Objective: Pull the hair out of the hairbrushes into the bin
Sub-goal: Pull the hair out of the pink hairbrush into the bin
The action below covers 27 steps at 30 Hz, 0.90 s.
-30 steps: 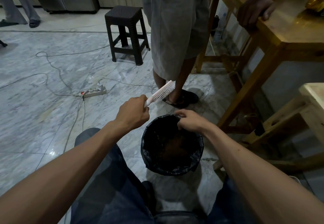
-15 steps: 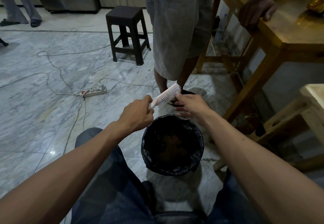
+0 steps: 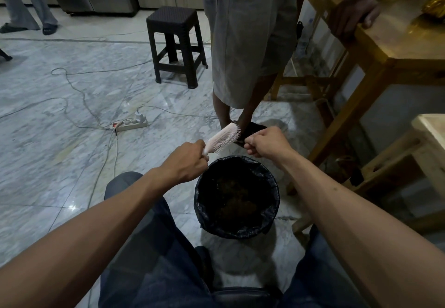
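Observation:
My left hand [image 3: 186,162] grips the handle of a pale pink hairbrush [image 3: 222,139], whose head points up and to the right, bristles facing me. My right hand [image 3: 266,142] hovers just right of the brush head with its fingers pinched together; whether hair is between them I cannot tell. Both hands are above the far rim of a round bin [image 3: 273,213] lined with a black bag, standing on the floor between my knees. Brownish clumps of hair [image 3: 237,199] lie inside the bin.
A person in grey shorts [image 3: 248,37] stands just beyond the bin, a hand resting on the wooden table [image 3: 395,40] at right. A dark plastic stool [image 3: 174,42] stands further back. A power strip [image 3: 131,124] and cables cross the marble floor at left.
My right hand rose from the bin's rim to the brush head, then drew away to the right with fingers pinched. The brush tilted slightly and stayed in my left hand.

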Tool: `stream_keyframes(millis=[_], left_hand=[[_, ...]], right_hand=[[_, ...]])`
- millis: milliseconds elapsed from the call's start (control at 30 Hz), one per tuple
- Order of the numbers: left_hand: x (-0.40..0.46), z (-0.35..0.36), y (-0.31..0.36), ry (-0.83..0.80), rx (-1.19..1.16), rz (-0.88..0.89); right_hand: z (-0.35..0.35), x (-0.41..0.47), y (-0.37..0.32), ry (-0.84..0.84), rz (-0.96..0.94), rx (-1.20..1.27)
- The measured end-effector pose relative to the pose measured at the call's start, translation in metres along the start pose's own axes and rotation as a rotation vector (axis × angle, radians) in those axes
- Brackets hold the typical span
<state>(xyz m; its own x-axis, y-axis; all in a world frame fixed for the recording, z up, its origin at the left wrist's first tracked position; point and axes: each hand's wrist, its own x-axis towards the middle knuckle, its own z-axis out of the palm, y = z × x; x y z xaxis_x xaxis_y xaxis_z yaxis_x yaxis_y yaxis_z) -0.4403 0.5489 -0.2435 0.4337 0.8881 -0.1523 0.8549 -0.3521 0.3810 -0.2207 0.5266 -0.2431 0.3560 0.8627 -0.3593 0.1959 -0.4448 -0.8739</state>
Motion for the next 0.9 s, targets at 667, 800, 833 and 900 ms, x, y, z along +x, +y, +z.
stream_keyframes(millis=[667,800,833,900], left_hand=[[-0.006,0.016,0.038,-0.081,-0.016,0.178],[-0.006,0.008,0.045,-0.038,-0.011,0.228],[-0.006,0.005,0.047,-0.027,-0.006,0.236],[-0.007,0.000,0.052,0.006,0.021,0.260]], right_hand=[[-0.015,-0.003,0.001,0.054,0.020,0.286],[-0.024,-0.006,-0.010,0.084,-0.005,0.282],[-0.027,-0.007,-0.013,0.096,-0.014,0.283],[-0.035,-0.011,-0.020,0.126,-0.031,0.292]])
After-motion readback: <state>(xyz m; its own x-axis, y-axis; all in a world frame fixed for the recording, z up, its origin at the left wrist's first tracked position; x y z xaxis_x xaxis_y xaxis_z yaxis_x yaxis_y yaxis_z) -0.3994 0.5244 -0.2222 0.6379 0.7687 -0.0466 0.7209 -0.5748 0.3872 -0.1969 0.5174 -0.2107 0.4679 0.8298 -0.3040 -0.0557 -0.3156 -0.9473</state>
